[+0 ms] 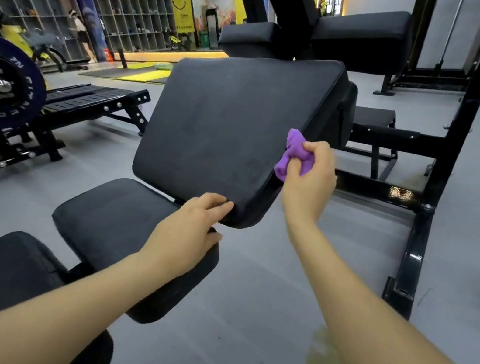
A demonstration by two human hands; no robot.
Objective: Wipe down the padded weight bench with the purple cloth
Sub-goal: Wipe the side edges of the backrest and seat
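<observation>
while the right hand (307, 174) bunches the small purple cloth (293, 154) in a closed grip, thumb and curled fingers pinching the wad, it presses the cloth against the right side edge of the black padded backrest (225, 128) of the weight bench, at about 3 o'clock of that inclined pad. the left hand (191, 231) lies at the pad's lower corner, about 6 o'clock, its grip spread, with fingertips (221, 206) touching the underside edge and the palm over the black padded seat cushion (114, 230) just below. it holds nothing; it seems to steady the pad.

the step in hand looks like wiping the side seam and rim of the backrest. its broad face shows faint dull streaks, though whether those are damp or dust cannot be told. the seat cushion and the black foam roller pad (1, 274), toward 7 o'clock of the view, carry no cloth.

the next move, as i judge it, calls for keeping the wad pressed to the edge and drawing it along the seam, either down toward the left hand or up toward the top corner at 1 o'clock. the cloth is bunched small, so opening it flatter would cover more padding per stroke. after the rim, the seat and roller would want passes too.

a yellowish stain (323, 357) marks the grey floor at 5 o'clock.
</observation>
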